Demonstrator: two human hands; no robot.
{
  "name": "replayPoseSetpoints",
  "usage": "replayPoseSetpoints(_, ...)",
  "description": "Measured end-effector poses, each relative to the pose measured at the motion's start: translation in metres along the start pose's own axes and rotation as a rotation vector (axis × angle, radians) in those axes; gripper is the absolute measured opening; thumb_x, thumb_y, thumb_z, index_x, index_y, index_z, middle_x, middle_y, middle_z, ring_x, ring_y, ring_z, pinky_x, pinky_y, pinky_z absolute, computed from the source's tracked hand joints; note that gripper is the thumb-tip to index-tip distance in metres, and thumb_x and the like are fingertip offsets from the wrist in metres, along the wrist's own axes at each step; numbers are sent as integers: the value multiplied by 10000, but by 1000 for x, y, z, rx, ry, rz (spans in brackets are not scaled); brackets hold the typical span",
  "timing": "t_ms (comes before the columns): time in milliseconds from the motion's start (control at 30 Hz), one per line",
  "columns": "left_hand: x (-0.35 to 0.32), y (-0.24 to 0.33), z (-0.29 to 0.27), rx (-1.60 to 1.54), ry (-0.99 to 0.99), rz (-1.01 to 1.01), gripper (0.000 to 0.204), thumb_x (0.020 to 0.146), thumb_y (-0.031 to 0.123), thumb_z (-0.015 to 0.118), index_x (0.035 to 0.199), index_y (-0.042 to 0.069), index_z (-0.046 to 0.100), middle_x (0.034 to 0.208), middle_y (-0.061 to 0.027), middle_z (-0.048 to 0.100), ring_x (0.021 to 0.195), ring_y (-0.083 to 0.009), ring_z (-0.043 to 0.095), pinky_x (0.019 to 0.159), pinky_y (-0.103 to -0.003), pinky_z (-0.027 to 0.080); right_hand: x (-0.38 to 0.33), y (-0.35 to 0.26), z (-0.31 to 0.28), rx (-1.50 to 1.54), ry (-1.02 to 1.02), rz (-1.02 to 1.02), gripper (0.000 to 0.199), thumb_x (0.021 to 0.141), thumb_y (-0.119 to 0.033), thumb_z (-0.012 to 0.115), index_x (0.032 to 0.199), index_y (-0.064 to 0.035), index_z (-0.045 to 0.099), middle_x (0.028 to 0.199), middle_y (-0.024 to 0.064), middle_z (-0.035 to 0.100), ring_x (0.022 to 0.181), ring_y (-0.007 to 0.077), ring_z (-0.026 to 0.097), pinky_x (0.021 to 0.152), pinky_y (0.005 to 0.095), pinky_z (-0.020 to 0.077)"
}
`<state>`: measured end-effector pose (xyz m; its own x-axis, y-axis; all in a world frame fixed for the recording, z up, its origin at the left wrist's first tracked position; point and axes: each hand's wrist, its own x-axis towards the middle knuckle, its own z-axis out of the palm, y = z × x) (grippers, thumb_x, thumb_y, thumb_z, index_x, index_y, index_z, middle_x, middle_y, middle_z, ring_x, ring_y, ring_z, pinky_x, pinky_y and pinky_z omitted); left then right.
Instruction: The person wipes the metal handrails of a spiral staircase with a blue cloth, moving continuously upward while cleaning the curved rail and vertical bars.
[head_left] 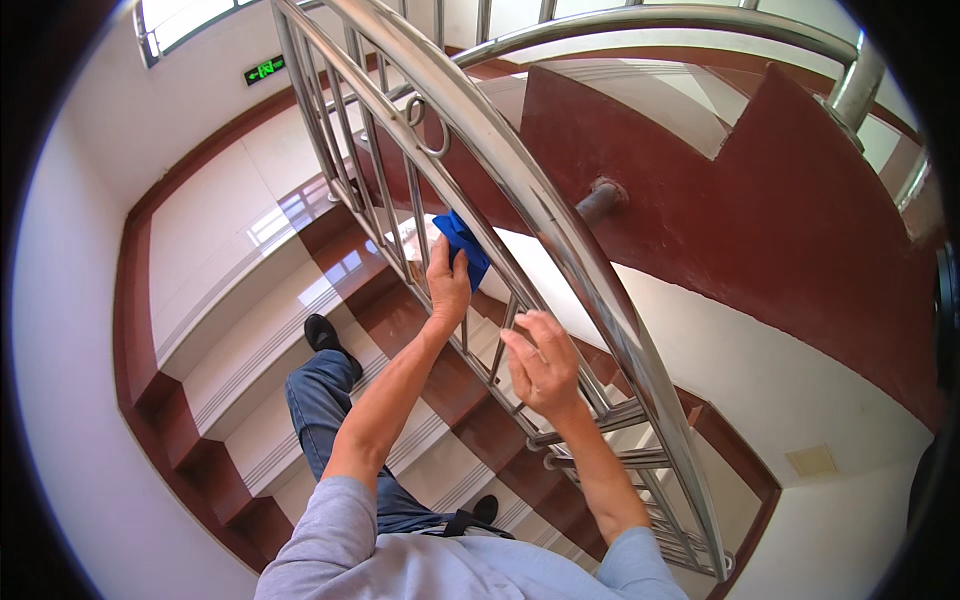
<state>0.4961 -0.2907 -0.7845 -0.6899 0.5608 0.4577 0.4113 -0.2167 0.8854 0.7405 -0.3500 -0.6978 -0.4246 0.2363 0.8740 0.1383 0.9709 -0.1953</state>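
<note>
My left hand [447,285] is closed on a blue cloth [464,248], pressing it to the lower metal rail of the stair railing, by the upright bars. Part of the cloth sticks up past my fingers. Lower down, my right hand [545,368] is raised beside the thick stainless steel handrail [590,270]. Its fingers are loosely curled, with a gap between thumb and fingertips, and nothing shows in them.
Pale stair treads [262,375] with a dark red border climb on the left, and my shoe [322,333] stands on one. Behind the railing is the dark red side [700,220] of another flight. A green exit sign [264,69] hangs on the white wall.
</note>
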Motion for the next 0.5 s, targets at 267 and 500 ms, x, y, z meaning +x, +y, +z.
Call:
replayPoseSetpoints(267, 12, 0, 21, 35, 62, 249, 347, 1031, 6, 603, 1369, -16, 526, 1117, -312, 662, 977, -561, 656, 826, -559, 532, -26, 35, 45, -74, -63, 251, 360, 991, -98, 768, 1334, 8, 741, 1478, 248, 619, 1384, 479, 588, 1160, 553, 485)
replayPoseSetpoints(500, -3, -22, 20, 34, 11, 226, 482, 998, -28, 630, 1465, -35, 513, 1199, -318, 656, 1093, -561, 656, 919, -537, 545, -13, 57, 74, -217, -40, 141, 460, 949, -183, 801, 1364, -3, 715, 1481, 294, 622, 1312, 496, 639, 1103, 563, 527)
